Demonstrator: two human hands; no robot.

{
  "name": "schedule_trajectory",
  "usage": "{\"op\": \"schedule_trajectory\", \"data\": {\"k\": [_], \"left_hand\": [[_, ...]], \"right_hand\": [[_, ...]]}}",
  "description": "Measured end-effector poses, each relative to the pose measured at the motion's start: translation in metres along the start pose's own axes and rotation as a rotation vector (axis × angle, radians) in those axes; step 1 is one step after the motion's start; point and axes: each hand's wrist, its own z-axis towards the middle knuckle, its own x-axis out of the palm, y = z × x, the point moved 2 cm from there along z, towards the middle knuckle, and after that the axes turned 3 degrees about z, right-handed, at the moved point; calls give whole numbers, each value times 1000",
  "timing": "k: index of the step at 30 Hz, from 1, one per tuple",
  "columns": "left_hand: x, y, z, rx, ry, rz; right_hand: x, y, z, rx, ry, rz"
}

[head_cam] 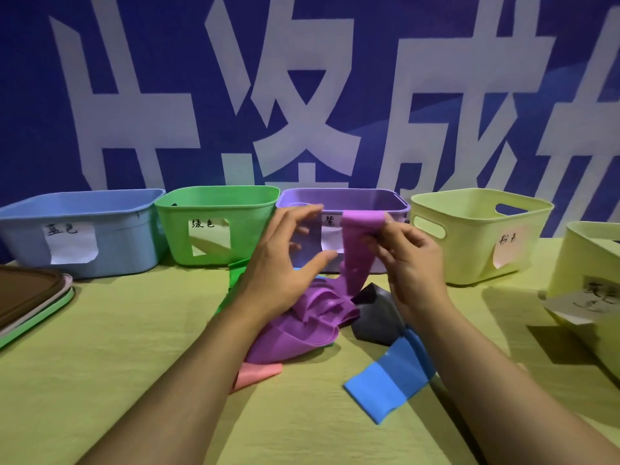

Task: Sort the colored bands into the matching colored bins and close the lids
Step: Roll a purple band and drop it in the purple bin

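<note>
My right hand (pixel 407 256) pinches the top of a purple band (pixel 357 250) and lifts it in front of the purple bin (pixel 396 201). The rest of that band lies bunched on the table under my hands. Beside it my left hand (pixel 285 260) hovers with spread, relaxed fingers, holding nothing. Among the pile lie a black band (pixel 375 317), a blue band (pixel 385 380), a pink band (pixel 258 374) and a green band (pixel 236 273) partly hidden behind my left wrist. The blue bin (pixel 110 229), green bin (pixel 248 229) and a yellow bin (pixel 469 250) stand in a row.
Another yellow bin (pixel 583 263) stands at the far right with a loose paper label. Stacked lids (pixel 30 303) lie at the table's left edge. A blue banner with large white characters (pixel 302 95) hangs behind the bins. The tablecloth (pixel 134 380) is yellow-green.
</note>
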Motion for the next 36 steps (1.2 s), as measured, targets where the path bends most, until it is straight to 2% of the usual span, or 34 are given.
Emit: {"op": "schedule_trajectory", "data": {"k": [4, 6, 8, 11, 15, 18, 21, 27, 36], "left_hand": [[0, -11, 4, 224, -87, 99], [-3, -13, 3, 276, -160, 106], [-5, -12, 2, 264, -213, 105], [-8, -9, 1, 133, -251, 4], [-9, -11, 1, 45, -247, -126], [-7, -13, 0, 78, -216, -110], [-6, -14, 1, 95, -211, -110], [-9, -23, 3, 45, -271, -123], [-41, -73, 64, 28, -177, -146]], "right_hand": [[12, -11, -11, 12, 107, -122], [15, -15, -14, 24, 164, -151], [15, -18, -13, 52, 214, -163], [13, -18, -13, 53, 260, -204], [15, -18, -15, -97, 375, -517], [14, -17, -13, -207, 330, -592], [11, -15, -12, -193, 309, -585], [23, -12, -22, -183, 450, -492], [46, 16, -12, -92, 347, -259]]}}
